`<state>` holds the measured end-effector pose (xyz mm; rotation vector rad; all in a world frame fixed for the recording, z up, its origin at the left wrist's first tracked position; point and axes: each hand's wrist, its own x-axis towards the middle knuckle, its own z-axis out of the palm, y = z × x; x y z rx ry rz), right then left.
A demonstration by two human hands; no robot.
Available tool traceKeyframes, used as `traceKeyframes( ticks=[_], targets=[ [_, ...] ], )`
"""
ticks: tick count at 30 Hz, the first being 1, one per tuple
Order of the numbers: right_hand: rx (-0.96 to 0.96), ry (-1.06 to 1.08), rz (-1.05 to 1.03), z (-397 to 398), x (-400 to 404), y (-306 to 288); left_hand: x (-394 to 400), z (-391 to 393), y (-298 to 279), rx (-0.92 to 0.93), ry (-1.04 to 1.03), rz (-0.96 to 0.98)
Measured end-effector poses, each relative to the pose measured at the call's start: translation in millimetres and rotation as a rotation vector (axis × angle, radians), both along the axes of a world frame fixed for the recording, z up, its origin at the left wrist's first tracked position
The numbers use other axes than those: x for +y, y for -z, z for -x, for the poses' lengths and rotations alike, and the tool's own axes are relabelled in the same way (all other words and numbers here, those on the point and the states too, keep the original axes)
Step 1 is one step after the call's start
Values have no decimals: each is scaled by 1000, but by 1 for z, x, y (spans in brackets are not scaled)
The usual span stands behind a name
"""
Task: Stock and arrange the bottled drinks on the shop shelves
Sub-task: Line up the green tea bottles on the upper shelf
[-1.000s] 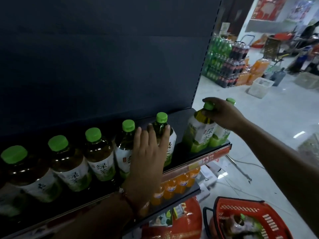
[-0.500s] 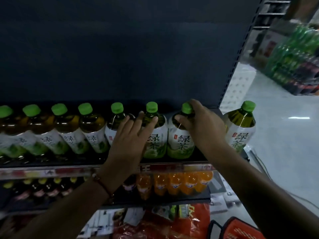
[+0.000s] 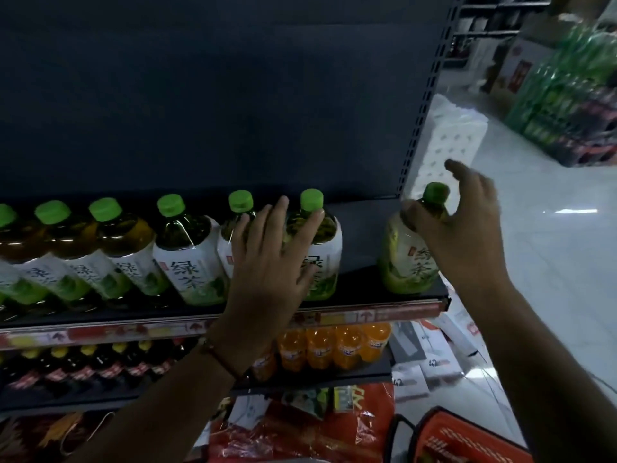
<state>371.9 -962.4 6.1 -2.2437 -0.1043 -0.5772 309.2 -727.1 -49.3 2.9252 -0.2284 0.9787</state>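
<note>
- Left hand point(image 3: 270, 265): fingers spread, palm flat against the rightmost bottles in the row of green-capped tea bottles point(image 3: 187, 248) on the shelf point(image 3: 364, 295).
- Right hand point(image 3: 464, 235): fingers apart, thumb touching the shoulder of a lone bottle point(image 3: 405, 259) at the shelf's right end; not clamped.
- Gap between lone bottle and row.

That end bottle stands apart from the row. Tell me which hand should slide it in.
Right. The right hand is already at the lone green tea bottle, thumb on its shoulder, fingers spread. The left hand lies flat against the row's last bottle.
</note>
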Motion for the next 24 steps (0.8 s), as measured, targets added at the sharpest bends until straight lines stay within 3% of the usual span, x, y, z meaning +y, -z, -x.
traceKeyframes(
  ticks=[3, 8, 24],
  targets=[
    [133, -8, -51, -4, -9, 25, -3, -11, 9, 3, -31, -54],
    [41, 5, -16, -6, -4, 45, -3, -14, 20, -81, -28, -47],
    [-16, -110, -22, -15, 40, 61, -7, -14, 23, -40, -58, 13]
  ],
)
